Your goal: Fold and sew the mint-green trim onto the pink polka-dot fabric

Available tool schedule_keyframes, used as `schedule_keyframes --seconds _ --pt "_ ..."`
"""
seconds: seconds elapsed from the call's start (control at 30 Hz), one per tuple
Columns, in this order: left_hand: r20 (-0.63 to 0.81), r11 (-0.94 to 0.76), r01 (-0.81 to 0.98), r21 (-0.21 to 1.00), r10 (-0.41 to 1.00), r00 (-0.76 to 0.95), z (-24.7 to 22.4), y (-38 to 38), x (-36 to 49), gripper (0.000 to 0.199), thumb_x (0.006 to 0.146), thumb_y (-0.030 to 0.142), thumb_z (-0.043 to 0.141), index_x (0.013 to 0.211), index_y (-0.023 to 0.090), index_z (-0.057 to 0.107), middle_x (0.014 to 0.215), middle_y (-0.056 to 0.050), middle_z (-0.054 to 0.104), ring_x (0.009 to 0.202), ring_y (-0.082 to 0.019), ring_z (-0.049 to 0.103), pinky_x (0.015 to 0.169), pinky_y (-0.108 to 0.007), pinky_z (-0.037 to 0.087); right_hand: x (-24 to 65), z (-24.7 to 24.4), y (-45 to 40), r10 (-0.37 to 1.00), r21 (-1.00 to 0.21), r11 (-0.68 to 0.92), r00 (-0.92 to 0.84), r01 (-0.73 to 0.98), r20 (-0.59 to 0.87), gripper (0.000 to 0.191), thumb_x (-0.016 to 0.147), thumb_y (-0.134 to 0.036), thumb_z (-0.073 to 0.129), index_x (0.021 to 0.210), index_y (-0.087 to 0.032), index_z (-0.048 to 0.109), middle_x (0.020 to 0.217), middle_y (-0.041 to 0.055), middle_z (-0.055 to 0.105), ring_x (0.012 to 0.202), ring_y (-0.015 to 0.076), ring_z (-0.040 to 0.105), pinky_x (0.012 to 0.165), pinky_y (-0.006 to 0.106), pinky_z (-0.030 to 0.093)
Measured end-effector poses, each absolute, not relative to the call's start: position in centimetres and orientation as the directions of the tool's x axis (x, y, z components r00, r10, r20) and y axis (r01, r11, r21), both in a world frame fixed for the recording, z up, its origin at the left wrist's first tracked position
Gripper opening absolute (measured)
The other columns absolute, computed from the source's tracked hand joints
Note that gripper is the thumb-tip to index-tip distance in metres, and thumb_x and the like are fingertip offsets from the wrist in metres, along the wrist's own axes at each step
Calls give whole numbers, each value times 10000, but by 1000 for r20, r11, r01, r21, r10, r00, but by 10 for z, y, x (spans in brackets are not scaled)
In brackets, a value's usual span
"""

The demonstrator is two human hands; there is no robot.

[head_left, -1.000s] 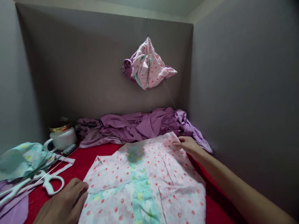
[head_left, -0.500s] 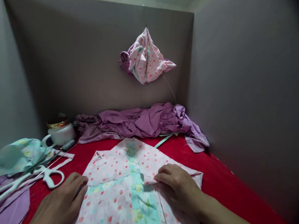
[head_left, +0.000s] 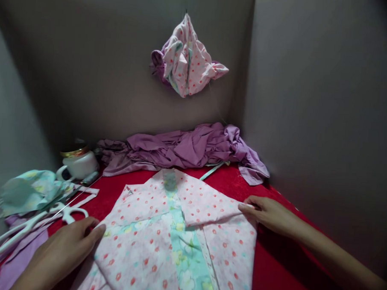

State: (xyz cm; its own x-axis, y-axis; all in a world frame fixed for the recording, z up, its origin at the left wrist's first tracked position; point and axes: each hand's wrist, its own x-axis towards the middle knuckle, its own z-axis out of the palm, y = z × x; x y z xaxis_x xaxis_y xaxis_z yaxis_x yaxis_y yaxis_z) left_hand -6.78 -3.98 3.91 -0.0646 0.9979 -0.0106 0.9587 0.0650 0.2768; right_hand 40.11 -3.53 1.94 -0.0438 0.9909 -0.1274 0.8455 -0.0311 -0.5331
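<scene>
A pale pink garment [head_left: 137, 249] with red dots and a mint floral band lies spread in front of me. My left hand [head_left: 63, 248] is closed on its left edge, pinching the cloth between thumb and fingers. At the upper right, my right hand [head_left: 270, 213] pinches the corner of a folded flap with thumb and forefinger. The garment's lower end runs out of view. Close to my left hand lie white-handled scissors [head_left: 69, 212], partly hidden by that hand.
Crumpled purple cloth [head_left: 183, 149] lies along the back wall on the red cover [head_left: 284, 260]. A white mug [head_left: 80, 165] and mint floral cloth [head_left: 29, 193] are at left. A bundled dotted cloth [head_left: 197, 68] hangs on the wall. Grey walls enclose the back and right.
My right hand has moved right, from the middle of the garment to the flap's corner. My left hand has shifted slightly left and down along the edge. The view has tilted downward.
</scene>
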Motion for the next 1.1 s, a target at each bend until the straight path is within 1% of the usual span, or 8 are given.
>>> schedule_keyframes --seconds 0.23,0.4,0.47,0.53,0.6,0.77,0.9,1.1 --pt "-132 157 948 276 983 -124 30 -35 -70 296 742 476 387 604 215 418 583 17 506 575 -166 502 533 -265 301 390 48 -40 986 -581 -75 -28 810 -167 425 776 -608 447 669 -198 446 519 -15 478 456 126 435 422 227 274" --pt "-94 172 908 382 985 -147 35 -38 -65 308 731 495 382 598 217 392 573 26 458 581 -158 459 544 -269 293 327 107 -58 977 -410 166 -94 897 191 318 782 -493 483 648 -206 472 579 13 538 519 149 484 462 240 298" --pt "-66 166 880 444 986 -153 40 -41 -60 320 733 504 387 604 213 413 577 26 459 590 -157 454 550 -270 300 285 116 -63 971 -336 211 -158 918 178 159 780 -338 508 692 -206 508 582 9 561 508 144 499 466 240 274" --pt "-42 168 843 511 984 -170 44 -43 -56 328 727 514 406 617 207 446 572 29 460 583 -153 446 546 -267 302 240 111 -65 974 -256 226 -210 940 87 48 755 -207 521 791 -198 552 652 36 618 545 163 548 473 251 249" --pt "-26 172 786 594 980 -195 46 -45 -52 334 709 521 443 624 200 473 563 31 459 569 -146 430 533 -259 305 201 95 -61 950 -206 308 -312 929 15 161 754 -147 518 899 -175 583 720 74 656 597 194 591 468 267 221" --pt "-22 164 592 789 971 -240 40 -47 -48 352 656 534 554 635 184 521 555 32 488 524 -122 412 479 -224 306 171 63 -53 819 -298 505 -559 810 -131 170 827 -267 531 873 -132 624 855 119 665 707 214 609 516 274 302" --pt "-43 160 441 883 964 -264 43 -50 -40 351 604 517 622 659 180 539 528 41 498 481 -105 405 438 -204 295 208 58 -65 703 -345 679 -710 648 48 188 894 -229 423 905 -171 602 865 74 644 776 193 581 670 285 404" --pt "-16 56 416 908 995 -101 80 -50 20 258 643 437 585 622 190 511 492 77 403 419 -77 331 407 -196 268 247 38 -76 593 -314 796 -773 518 226 153 881 -183 454 901 -183 606 897 50 636 862 176 564 909 359 369"
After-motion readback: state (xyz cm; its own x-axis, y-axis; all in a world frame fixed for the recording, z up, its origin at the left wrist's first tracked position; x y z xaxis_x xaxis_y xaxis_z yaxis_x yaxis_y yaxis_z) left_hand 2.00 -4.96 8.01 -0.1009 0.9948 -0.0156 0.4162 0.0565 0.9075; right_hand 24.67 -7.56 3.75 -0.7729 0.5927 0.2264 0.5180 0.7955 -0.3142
